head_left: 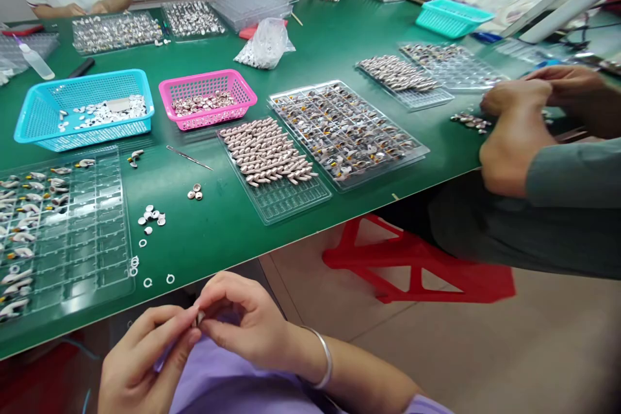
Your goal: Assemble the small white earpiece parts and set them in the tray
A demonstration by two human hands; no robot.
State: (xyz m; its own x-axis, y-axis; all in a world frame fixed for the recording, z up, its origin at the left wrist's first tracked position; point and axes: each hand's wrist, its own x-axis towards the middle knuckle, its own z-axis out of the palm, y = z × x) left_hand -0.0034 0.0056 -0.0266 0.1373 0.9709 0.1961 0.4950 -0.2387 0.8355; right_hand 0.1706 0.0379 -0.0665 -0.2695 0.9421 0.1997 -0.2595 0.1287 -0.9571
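Fingertips [193, 336] of my left hand [138, 362] and right hand [247, 320] meet, pinching a small piece [198, 318] between them, just short of the near edge of the green counter [208, 239]; my fingers hide most of it. Ahead of me, white rings [134, 264] and white caps [162, 219] lie loose beside a clear tray [92, 226], on the left, partly filled with earbud-shaped parts [86, 163]. Tweezers [189, 158] lie farther off, near a blue basket [43, 121] and a pink basket [206, 118].
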